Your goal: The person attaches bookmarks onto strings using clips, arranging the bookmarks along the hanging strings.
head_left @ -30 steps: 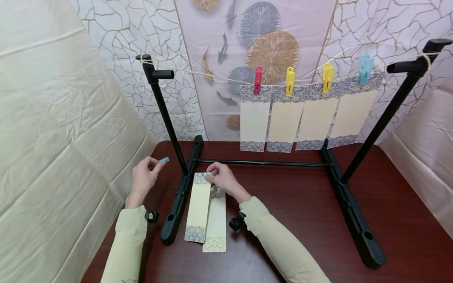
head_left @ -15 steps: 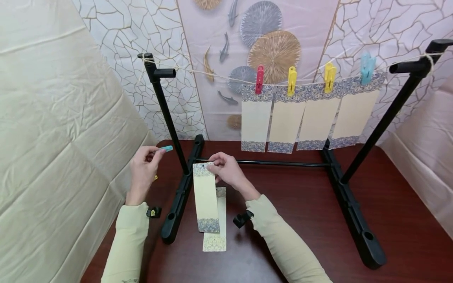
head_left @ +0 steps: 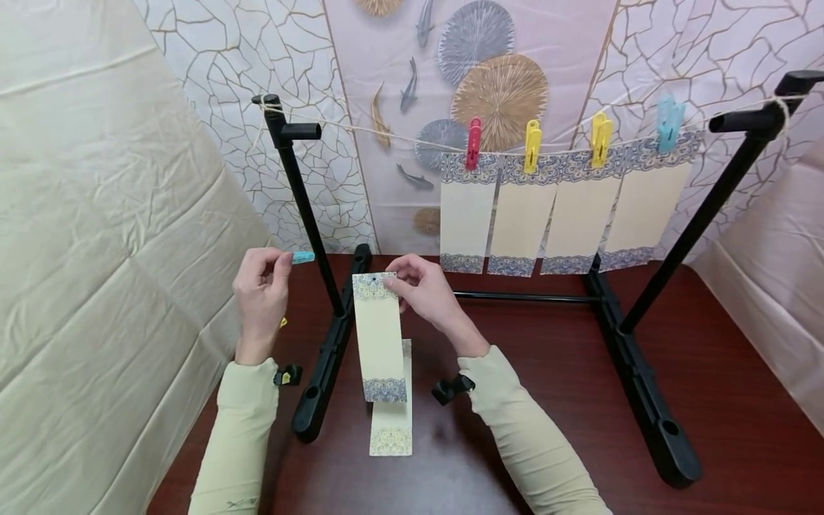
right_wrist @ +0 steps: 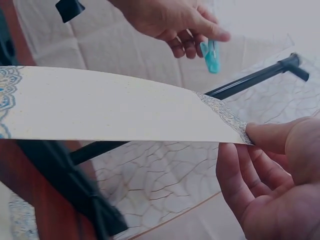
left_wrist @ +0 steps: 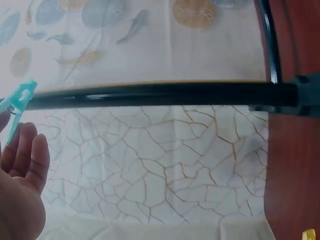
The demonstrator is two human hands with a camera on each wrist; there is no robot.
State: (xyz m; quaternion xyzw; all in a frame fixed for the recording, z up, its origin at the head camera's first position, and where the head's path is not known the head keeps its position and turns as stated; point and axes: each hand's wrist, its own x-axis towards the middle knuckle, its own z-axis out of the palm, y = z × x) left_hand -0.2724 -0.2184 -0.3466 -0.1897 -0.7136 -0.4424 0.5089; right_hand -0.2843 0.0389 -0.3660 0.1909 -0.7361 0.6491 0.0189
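My left hand (head_left: 260, 297) pinches a light-blue clothespin (head_left: 302, 257) between thumb and fingers, left of the rack's left post. In the left wrist view the clothespin (left_wrist: 21, 97) sticks up beyond the curled fingers. My right hand (head_left: 425, 293) pinches the top corner of a cream bookmark (head_left: 380, 340) with patterned ends, held up in front of the rack. The right wrist view shows this bookmark (right_wrist: 120, 105) bowing away from the thumb. Beneath it, a second bookmark (head_left: 391, 429) lies on the table, partly covered.
A black rack (head_left: 302, 207) carries a string (head_left: 380, 133). From it hang several bookmarks (head_left: 521, 218) under a red clothespin (head_left: 473, 143), two yellow clothespins (head_left: 532, 146) and a blue clothespin (head_left: 670, 125). A small yellow item (head_left: 283, 322) lies beside my left wrist.
My right hand has lifted the upper bookmark off the lower one, upward and slightly right. The left hand has risen with the light-blue clothespin, uncovering the small yellow item.
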